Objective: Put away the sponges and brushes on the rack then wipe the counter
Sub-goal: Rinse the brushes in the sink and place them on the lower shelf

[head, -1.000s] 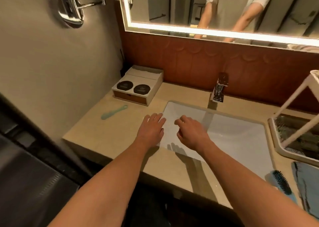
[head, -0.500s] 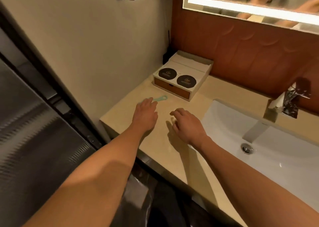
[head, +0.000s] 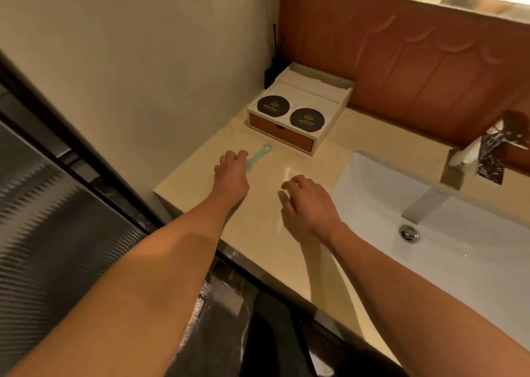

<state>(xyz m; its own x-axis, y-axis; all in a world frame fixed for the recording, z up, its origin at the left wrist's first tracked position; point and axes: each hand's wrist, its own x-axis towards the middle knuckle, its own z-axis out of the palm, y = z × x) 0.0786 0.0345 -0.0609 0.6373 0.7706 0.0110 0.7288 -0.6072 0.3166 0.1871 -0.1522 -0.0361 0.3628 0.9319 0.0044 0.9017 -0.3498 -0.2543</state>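
Note:
A small mint-green brush (head: 260, 156) lies on the beige counter (head: 275, 250) near the left wall, its handle loop pointing away from me. My left hand (head: 231, 174) is over the brush's near end, its fingers curled round that end and hiding it. My right hand (head: 309, 206) hovers low over the counter to the right, fingers loosely bent and holding nothing. No rack, sponge or cloth is in view.
A white and wood box (head: 299, 110) with two round black lids stands at the back, just beyond the brush. The white sink basin (head: 447, 204) with its drain (head: 409, 233) and chrome faucet (head: 476, 161) lies to the right. The wall and the counter's left edge are close by.
The view swung left from the sink to the counter's corner. My left hand reached forward and its fingers closed on the green brush's near end. My right hand followed over the counter.

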